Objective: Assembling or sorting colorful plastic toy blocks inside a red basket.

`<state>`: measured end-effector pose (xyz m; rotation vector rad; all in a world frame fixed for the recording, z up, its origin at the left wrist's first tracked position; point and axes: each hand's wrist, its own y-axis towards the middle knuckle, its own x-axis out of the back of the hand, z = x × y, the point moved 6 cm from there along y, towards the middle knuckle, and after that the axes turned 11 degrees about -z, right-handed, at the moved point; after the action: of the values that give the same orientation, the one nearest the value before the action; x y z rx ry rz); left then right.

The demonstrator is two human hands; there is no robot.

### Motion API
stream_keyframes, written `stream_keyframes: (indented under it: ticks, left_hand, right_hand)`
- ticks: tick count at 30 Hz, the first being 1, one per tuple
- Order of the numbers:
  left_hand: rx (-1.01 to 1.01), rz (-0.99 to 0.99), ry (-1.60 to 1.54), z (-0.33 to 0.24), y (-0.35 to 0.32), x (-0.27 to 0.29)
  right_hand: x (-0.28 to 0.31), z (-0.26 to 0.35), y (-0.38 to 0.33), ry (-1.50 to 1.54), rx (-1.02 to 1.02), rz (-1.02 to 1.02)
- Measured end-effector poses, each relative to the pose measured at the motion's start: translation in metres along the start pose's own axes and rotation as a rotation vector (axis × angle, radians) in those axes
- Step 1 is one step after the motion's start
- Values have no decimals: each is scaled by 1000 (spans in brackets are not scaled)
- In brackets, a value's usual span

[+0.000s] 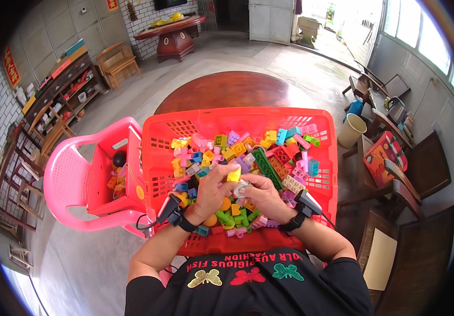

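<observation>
In front of me a red plastic basket (319,118) holds a heap of coloured toy building bricks. Above the heap my two hands are close together, fingertips nearly meeting. My left hand (212,190) pinches a yellow toy brick (234,176) between thumb and fingers. The fingers of my right hand (264,196) are closed on a small whitish-grey piece (242,188), partly covered, its kind unclear. A long dark green brick (267,167) lies on the heap just beyond my right hand. Both wrists wear black straps with small devices.
To the left, a pink plastic chair (69,174) bears a red box (100,187) with orange pieces and a dark round thing. Behind the basket is a round wooden table (221,89). A cream bin (352,130) and wooden chairs (430,163) line the right side.
</observation>
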<state>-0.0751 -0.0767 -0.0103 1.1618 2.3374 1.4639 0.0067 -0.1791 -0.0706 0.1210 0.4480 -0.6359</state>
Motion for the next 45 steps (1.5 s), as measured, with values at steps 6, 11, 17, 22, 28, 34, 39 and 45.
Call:
stream_keyframes:
  ticks: [6, 11, 17, 22, 28, 34, 39, 45]
  left_hand:
    - [952, 68, -605, 43, -25, -19]
    - [1233, 89, -891, 47, -35, -24]
    - [1293, 50, -899, 44, -36, -27]
    - [1147, 126, -831, 39, -30, -26]
    - [1030, 327, -729, 30, -34, -34]
    - [659, 256, -398, 30, -34, -35]
    - [767, 84, -543, 27, -31, -29]
    - [770, 107, -555, 38, -29, -25]
  right_hand:
    - [-9, 29, -9, -912, 805, -83]
    - [-19, 38, -15, -1032, 1011, 34]
    - [-17, 37, -13, -1015, 1010, 9]
    - [-14, 35, -9, -1000, 985, -23]
    - [4, 51, 2, -693, 587, -133]
    - [17, 25, 11, -134, 58, -115]
    - [13, 25, 7, -284, 81, -96]
    - [13, 22, 8, -428, 244, -156]
